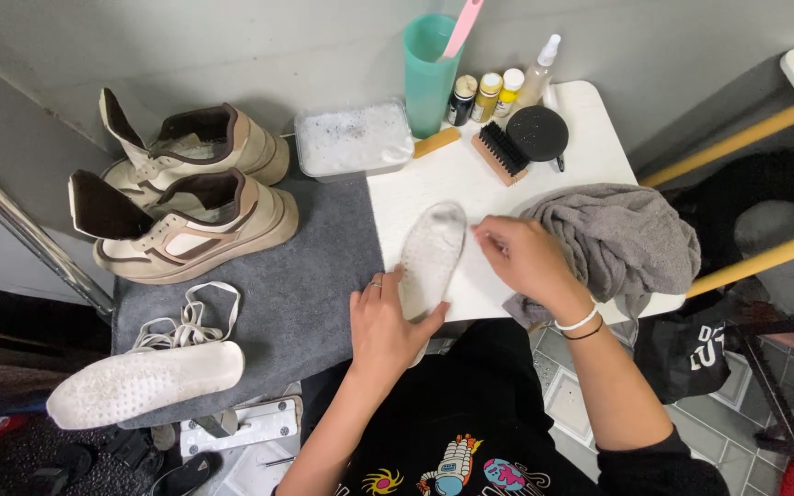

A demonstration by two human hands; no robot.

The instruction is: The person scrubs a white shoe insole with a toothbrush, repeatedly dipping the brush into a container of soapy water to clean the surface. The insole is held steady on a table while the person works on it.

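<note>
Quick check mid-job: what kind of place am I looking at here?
Probably a small shoe-cleaning station. A pair of unlaced sneakers sits on a grey mat, with a brush and small bottles on the white table. The left hand steadies an insole.

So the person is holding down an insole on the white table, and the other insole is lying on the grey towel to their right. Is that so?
Not quite. The head view shows the other insole lying on the dark grey mat to the person's left, by the laces. The left hand does hold an insole on the white table.
</note>
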